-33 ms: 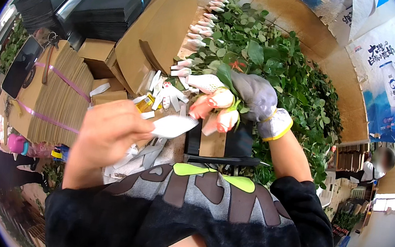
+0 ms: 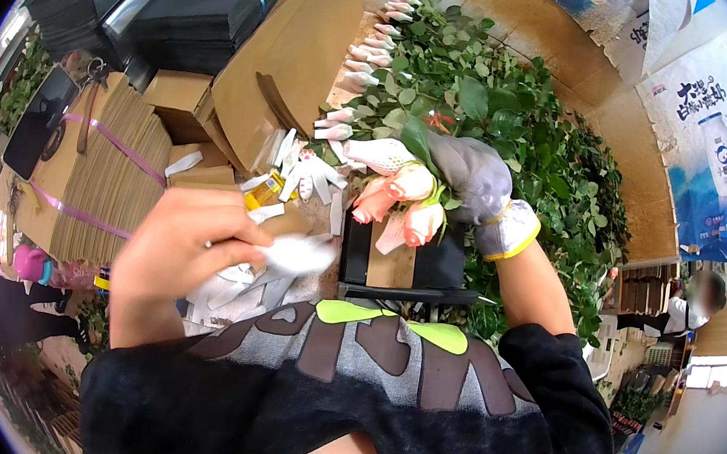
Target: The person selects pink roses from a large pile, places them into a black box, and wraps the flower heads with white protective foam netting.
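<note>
Bare fingers of my left hand (image 2: pixel 189 246) pinch one end of a white foam flower sleeve (image 2: pixel 301 256), blurred by motion. To its right, my right hand (image 2: pixel 478 182), in a grey glove with a yellow-edged cuff, is closed around a small bunch of pink roses (image 2: pixel 410 181). Its fingers are partly hidden by leaves, and so are the stems. One bloom of the bunch wears a white net sleeve (image 2: pixel 379 154); the others show bare petals. More white sleeves (image 2: pixel 311 175) lie loose on the worktop just left of the roses.
Leafy rose stems (image 2: pixel 527 147) are heaped beyond and right of my hands, sleeved heads (image 2: pixel 365 68) along their left edge. A black stand (image 2: pixel 410 294) is below the roses. Strapped cardboard (image 2: pixel 107 168) and black boxes (image 2: pixel 209 8) stand left. Another person (image 2: pixel 684 312) is far right.
My left hand has drawn back left and slightly down with the foam sleeve, away from the blooms. The roses have shifted slightly; my right hand stays nearly in place.
</note>
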{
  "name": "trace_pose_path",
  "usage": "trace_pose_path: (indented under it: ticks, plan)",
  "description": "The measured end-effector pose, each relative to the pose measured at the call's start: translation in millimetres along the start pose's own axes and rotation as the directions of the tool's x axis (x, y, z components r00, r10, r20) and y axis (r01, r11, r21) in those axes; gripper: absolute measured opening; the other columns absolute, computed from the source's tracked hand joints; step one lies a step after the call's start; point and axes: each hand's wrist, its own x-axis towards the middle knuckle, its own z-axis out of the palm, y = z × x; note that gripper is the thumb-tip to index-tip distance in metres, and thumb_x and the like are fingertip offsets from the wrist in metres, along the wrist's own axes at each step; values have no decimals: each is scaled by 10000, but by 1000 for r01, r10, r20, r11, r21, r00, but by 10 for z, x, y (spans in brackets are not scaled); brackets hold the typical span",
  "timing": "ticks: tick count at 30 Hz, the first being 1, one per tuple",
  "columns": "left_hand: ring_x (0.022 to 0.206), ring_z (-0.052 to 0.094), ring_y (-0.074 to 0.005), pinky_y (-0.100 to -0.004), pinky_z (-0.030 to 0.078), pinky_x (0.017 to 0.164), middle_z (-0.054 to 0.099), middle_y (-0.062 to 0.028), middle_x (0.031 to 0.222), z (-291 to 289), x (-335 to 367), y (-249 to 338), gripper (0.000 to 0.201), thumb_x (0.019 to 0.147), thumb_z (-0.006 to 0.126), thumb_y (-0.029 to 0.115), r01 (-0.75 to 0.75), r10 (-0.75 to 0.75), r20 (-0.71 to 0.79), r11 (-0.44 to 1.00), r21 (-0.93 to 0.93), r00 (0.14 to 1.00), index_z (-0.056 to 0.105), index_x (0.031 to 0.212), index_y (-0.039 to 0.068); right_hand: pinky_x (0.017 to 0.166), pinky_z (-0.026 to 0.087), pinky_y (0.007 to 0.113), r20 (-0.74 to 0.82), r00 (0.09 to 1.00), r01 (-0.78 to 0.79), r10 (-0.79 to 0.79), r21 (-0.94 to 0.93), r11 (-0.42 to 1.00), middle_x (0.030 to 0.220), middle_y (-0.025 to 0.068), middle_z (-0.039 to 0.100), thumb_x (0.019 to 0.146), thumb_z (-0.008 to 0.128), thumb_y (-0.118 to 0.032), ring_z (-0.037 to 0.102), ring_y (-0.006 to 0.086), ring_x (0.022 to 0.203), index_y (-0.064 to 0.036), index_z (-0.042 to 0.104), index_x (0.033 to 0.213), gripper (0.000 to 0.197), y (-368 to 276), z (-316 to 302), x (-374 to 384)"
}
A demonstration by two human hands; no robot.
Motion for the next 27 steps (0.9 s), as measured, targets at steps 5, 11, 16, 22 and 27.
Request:
trace_pose_path:
  ticks: [5, 11, 16, 22, 27]
  plan:
    - [594, 568, -141, -289, 445, 558, 556, -57, 614, 313, 324, -307, 111, 742, 686, 31, 435, -430, -68, 893, 116, 900, 579, 743, 2, 648, 475, 433, -15, 990, 140, -141, -21, 990, 817, 131, 592, 720, 601, -146, 591, 351, 743, -65, 475, 1235, 537, -48, 19, 1]
    - [556, 566, -121, -259, 450, 521, 607, -56, 628, 619, 187, -156, 67, 798, 649, 19, 58, -105, -199, 972, -227, 974, 583, 810, 14, 692, 494, 414, 103, 994, 42, -42, 9, 999, 914, 134, 647, 729, 654, -275, 621, 348, 834, -104, 552, 1188, 501, -72, 75, -28]
    - [605, 615, -309, -398, 488, 601, 621, -155, 666, 348, -150, -541, 284, 830, 672, 286, 306, -454, 418, 875, 376, 787, 612, 819, 9, 667, 487, 440, -19, 1000, 0, 4, 195, 981, 895, 153, 620, 767, 600, -173, 599, 375, 830, -132, 518, 1149, 393, -57, -70, 26]
    - [722, 577, -391, -433, 458, 613, 591, -175, 754, 1239, 316, -392, 258, 904, 574, 236, 165, -123, 172, 952, -256, 977, 540, 794, 6, 721, 497, 422, -113, 993, 65, -26, 360, 931, 944, 157, 642, 754, 659, -233, 614, 358, 859, -101, 498, 1236, 525, -85, -96, 128]
    - [605, 552, -279, -367, 437, 554, 514, -106, 628, 999, 271, -27, 159, 875, 519, 99, -239, 328, 267, 918, -317, 906, 597, 756, 28, 796, 516, 387, 80, 993, -43, -86, 932, 361, 956, 185, 664, 826, 642, -256, 637, 301, 887, 28, 460, 1294, 576, -67, -255, 162]
